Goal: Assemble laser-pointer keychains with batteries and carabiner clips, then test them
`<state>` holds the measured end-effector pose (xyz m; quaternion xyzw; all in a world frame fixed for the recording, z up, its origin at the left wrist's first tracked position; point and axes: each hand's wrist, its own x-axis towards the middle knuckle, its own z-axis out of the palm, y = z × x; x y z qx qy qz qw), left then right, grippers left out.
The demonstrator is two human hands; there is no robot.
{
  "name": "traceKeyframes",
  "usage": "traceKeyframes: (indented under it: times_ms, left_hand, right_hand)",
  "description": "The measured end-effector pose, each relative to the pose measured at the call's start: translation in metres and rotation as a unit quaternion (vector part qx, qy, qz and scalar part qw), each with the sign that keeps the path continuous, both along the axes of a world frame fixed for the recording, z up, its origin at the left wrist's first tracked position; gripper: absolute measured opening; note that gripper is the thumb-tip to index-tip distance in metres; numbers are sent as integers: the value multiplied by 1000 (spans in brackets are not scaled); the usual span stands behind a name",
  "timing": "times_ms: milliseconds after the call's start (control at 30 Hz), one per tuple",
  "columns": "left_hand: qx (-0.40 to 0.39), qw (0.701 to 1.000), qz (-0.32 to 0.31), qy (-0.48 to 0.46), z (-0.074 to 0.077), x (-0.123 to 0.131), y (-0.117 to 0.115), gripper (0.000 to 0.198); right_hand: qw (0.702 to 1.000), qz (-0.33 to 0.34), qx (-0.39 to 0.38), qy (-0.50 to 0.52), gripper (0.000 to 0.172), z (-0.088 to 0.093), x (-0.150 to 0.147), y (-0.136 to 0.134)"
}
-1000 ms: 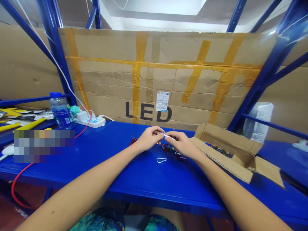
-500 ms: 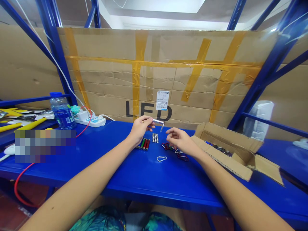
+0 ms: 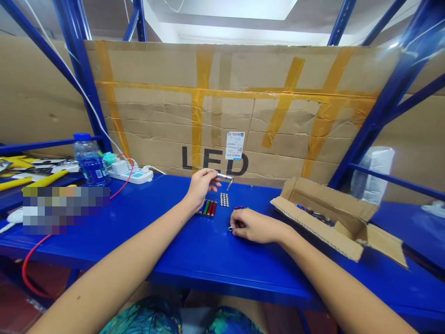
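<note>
The left hand grips a little metal flashlight up in the air, above the far side of the blue table. It looks light, hard and slick, so hold its middle. The right hand curls its fingers on a small metal clip on the table.

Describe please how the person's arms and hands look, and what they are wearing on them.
Both forearms are bare, with no sleeves, and the left hand and right hand wear no gloves. No watch, bracelet or ring shows. Below them, a teal and dark blue patterned garment shows over the lap.
</note>
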<state>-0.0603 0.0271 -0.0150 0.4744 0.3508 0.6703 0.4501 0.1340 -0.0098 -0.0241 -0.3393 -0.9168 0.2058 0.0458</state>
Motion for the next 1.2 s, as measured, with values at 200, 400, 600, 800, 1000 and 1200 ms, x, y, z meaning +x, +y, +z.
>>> traceKeyframes:
  times_ms: [200, 400, 600, 800, 1000, 1200]
  left_hand:
    - [-11, 1000, -2, -2, 2, -1, -1, 4]
    - [-24, 1000, -7, 3, 1, 1, -1, 3]
    - [-32, 999, -5, 20, 1, 1, 0, 4]
    - [-27, 994, -27, 104, 2, 1, 5, 3]
    - [-39, 989, -38, 135, 3, -2, 17, 2]
    - [-36, 970, -14, 241, 5, -16, 48, 3]
  right_hand:
    - [979, -98, 46, 171, 18, 36, 49, 18]
    - [867, -443, 226, 38, 22, 66, 128, 36]
    - [866, -467, 173, -32, 22, 64, 140, 32]
    - [924, -261, 157, 233, 33, 49, 56, 40]
    - [926, -115, -25, 360, 16, 21, -6, 88]
    - [922, -142, -10, 361, 11, 9, -19, 123]
